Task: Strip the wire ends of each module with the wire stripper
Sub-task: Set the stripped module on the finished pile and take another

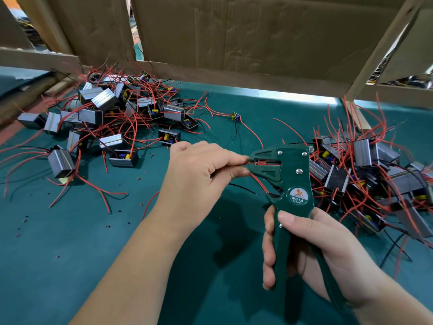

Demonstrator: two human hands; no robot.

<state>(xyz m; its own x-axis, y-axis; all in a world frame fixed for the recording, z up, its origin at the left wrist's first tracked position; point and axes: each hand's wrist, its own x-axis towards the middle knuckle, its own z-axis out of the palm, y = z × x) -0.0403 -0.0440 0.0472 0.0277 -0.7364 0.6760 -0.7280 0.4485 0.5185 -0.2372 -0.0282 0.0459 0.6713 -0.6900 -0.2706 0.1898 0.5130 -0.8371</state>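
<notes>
Left pile (93,118): small boxed modules with thin red and black leads, lying tangled on the green tabletop (70,242). Insulation scraps (23,221) lie scattered in front of it.

Left hand (199,170): fingers curled, thumb and forefinger pinching a red wire (246,163) just behind its tip. The tip is fed into the mouth of the stripper (290,184). Whether this wire's module sits in the palm cannot be told.

Handling, as judged: the wire is light, thin and limp, and it will buckle if held far back. The present pinch close to the tip is the right hold. The modules look light enough to be dragged along by their leads, and the solder joints are likely the weak point, so any pull should be along the wire's axis.

Stripper: rigid, green, held upright above the tabletop with its head pointing left.

Right hand (304,242): wrapped around both handles, thumb on the near face. The handles look partly closed.

Right pile (375,179): more modules, tangled together just beside the stripper's head.
</notes>
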